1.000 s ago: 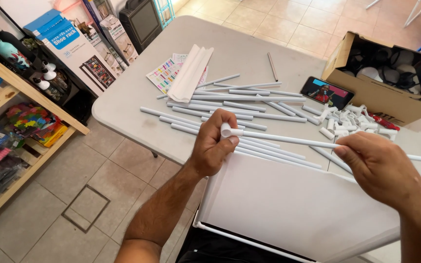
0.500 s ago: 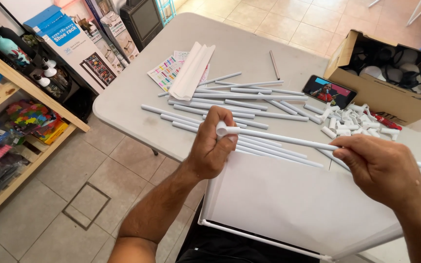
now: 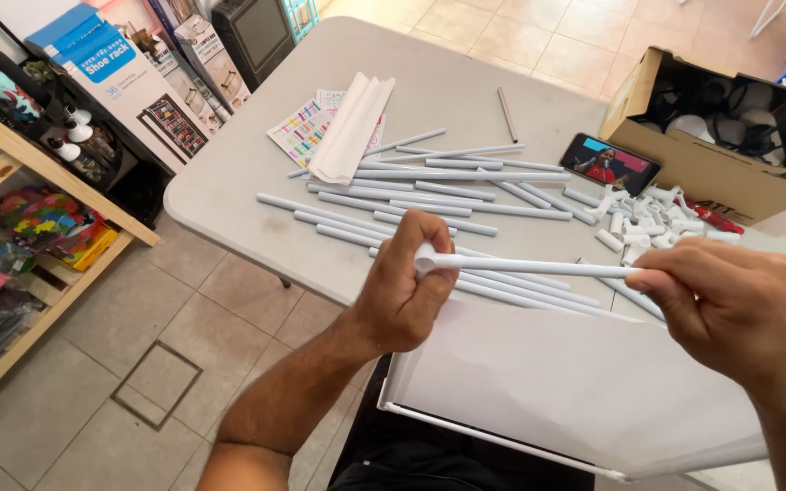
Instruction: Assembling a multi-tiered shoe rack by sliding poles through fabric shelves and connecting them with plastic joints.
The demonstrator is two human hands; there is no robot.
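The step in hand looks like fitting a small white plastic connector onto the left end of a long thin white tube, held level above the near edge of the grey bench. The left hand is curled tight around the connector and tube end; the right hand pinches the tube further right. Seating the joint would call for a straight push. More white tubes lie beyond, and a white panel rests below
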